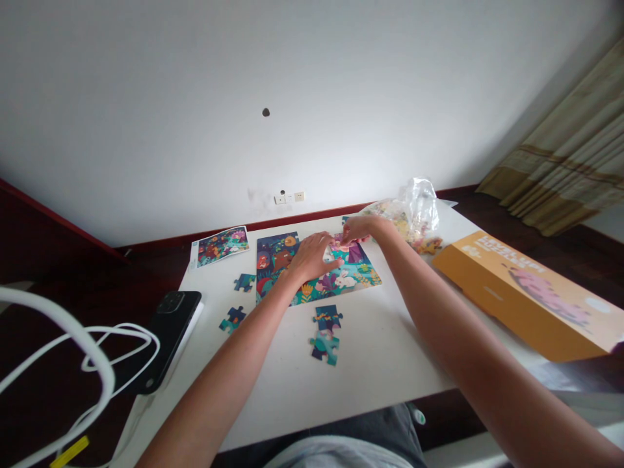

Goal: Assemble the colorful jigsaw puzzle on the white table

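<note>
A partly built colourful jigsaw puzzle (351, 276) lies in the middle of the white table (380, 351). My left hand (312, 257) rests flat on the puzzle, fingers spread, pressing it down. My right hand (358, 229) is at the puzzle's far edge, fingers pinched on a pink puzzle piece (340, 242) at the top of the picture. Loose pieces lie near: two joined ones (326, 333) in front of the puzzle, one (244, 281) to its left and another (233, 318) nearer me.
A reference picture card (223, 245) lies at the back left. A black phone (163, 338) and white cables (97, 364) sit at the left edge. A clear bag of pieces (414, 214) and an orange box (526, 296) are on the right.
</note>
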{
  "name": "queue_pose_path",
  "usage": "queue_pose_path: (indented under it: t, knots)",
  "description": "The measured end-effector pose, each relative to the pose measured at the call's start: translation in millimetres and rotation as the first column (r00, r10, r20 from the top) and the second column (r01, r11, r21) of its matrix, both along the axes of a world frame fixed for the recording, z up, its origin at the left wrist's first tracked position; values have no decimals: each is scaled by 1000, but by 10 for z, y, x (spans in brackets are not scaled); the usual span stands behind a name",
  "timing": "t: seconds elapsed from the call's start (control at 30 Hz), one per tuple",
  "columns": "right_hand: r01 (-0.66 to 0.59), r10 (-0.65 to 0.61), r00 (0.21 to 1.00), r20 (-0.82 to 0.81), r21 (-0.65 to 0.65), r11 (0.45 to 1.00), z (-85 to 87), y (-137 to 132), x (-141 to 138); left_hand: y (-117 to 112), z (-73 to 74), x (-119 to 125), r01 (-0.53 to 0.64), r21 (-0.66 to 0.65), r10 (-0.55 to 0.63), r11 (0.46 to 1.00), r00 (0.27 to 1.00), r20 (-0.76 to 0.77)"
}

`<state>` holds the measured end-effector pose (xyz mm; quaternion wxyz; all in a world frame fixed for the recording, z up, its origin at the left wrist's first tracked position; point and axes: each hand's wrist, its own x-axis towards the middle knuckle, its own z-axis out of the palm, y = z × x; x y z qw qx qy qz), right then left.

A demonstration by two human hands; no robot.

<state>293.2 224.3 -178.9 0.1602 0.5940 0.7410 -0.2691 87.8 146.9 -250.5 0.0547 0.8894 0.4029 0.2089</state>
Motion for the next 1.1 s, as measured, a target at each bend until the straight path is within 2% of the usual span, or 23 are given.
queue_pose_path:
  t: [0.13, 0.43, 0.7, 0.93, 1.1]
  knots:
    - [-28, 28, 1000, 12, 15, 999, -7, -2, -32, -11, 25, 6, 9, -2, -9, 1000, 1000, 9]
    - [11, -11, 1000, -1, 6, 1000, 16, -35, -77, -10, 41, 7, 25, -7, -25, 1000, 999, 29]
    - [-10, 10, 1000, 7, -12, 1000, 1, -14, -40, -26, 52, 17, 18, -11, -18, 1000, 1000, -7]
    - [69, -69, 998, -3, -69, 995, 87, -69, 38, 0, 31, 10, 26, 22, -25, 999, 999, -35]
    - [86, -88, 996, -25, -89, 992, 59, -68, 48, -28, 70, 2, 24, 7, -24, 1000, 998, -59]
